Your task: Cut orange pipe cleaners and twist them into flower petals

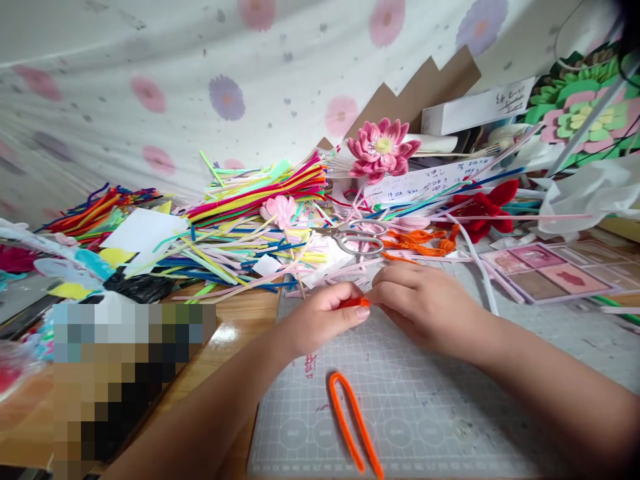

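Above the middle of the cutting mat (410, 407), my left hand (325, 317) is closed in a pinch on a small folded piece of orange pipe cleaner (356, 303), its thumb on top. My right hand (425, 303) meets it from the right, fingers curled and pressed together at the end of the orange piece. What lies between the right fingertips is hidden. Nearer to me, an orange pipe cleaner bent into a narrow U (345, 407) rests on the mat, its open ends towards me. Behind the hands lie scissors (357, 240) and a bundle of shaped orange pipe cleaners (423, 241).
Heaps of coloured pipe cleaners (260, 200) spread across the back. A pink flower (383, 148) and a red flower (485, 210) stand among them. A makeup palette (555, 270) lies at the right. A blurred-out patch (130, 380) covers something at the left.
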### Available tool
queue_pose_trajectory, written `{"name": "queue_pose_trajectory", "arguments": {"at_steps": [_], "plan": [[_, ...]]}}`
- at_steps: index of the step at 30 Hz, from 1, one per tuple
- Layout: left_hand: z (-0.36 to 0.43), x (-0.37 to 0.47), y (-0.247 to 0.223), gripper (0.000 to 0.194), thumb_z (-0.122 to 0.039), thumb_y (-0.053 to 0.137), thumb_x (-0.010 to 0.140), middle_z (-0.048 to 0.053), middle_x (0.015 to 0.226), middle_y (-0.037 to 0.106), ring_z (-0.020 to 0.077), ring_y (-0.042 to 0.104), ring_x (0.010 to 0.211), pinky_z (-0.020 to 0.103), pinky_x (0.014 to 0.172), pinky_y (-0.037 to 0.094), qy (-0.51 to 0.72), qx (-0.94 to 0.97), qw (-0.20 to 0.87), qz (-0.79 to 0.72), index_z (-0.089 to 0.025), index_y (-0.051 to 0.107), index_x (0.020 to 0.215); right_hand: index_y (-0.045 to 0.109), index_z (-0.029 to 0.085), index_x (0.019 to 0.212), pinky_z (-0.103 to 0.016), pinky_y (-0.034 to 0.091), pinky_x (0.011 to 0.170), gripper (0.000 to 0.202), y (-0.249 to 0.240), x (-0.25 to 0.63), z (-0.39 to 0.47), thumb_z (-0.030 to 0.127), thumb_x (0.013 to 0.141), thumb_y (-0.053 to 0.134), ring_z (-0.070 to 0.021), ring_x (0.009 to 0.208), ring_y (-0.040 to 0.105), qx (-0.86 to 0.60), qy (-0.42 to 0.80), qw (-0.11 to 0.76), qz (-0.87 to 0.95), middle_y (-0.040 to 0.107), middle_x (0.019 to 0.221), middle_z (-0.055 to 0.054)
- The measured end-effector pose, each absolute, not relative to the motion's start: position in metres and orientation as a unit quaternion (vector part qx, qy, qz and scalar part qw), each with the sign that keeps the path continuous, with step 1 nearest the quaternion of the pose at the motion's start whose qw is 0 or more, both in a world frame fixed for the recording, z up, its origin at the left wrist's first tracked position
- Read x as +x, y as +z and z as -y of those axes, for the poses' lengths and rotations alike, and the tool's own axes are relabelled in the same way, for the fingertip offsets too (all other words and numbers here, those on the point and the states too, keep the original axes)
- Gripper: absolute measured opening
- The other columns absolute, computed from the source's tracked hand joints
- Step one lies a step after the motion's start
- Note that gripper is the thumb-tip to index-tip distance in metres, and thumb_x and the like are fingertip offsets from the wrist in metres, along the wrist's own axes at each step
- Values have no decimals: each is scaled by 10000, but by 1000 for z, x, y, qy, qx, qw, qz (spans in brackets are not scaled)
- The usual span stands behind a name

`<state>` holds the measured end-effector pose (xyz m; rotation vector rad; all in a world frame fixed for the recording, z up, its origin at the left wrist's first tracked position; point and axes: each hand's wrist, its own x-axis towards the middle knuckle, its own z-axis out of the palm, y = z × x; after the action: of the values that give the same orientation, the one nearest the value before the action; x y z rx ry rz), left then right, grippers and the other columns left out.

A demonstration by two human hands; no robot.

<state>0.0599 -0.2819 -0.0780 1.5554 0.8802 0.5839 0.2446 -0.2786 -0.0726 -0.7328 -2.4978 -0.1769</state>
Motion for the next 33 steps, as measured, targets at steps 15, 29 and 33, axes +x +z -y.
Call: {"name": "queue_pose_trajectory", "arguments": {"at_steps": [15, 29, 33], "plan": [[287, 63, -83, 256, -385, 568, 728, -9, 546, 581, 81, 529, 384, 149, 361, 374, 202, 409, 841, -290, -157, 483, 808, 586, 129, 819, -278, 391, 569, 330, -66, 249, 283, 155, 895, 265, -162, 655, 490, -179, -136, 271, 936, 593, 765, -85], [298, 59, -62, 249, -270, 381, 836, -41, 554, 392, 80, 363, 523, 218, 473, 265, 193, 856, 227, -422, -171, 430, 613, 568, 141, 787, -248, 353, 495, 238, -66, 249, 288, 110, 820, 334, -143, 571, 490, -244, -56, 229, 941, 564, 716, -62], [289, 49, -62, 260, -192, 351, 840, -10, 539, 465, 110, 393, 522, 277, 493, 227, 142, 945, -103, -276, -171, 520, 644, 569, 141, 785, -234, 376, 533, 222, -67, 243, 288, 84, 789, 355, -138, 610, 497, -268, 84, 241, 929, 560, 692, -49]]}}
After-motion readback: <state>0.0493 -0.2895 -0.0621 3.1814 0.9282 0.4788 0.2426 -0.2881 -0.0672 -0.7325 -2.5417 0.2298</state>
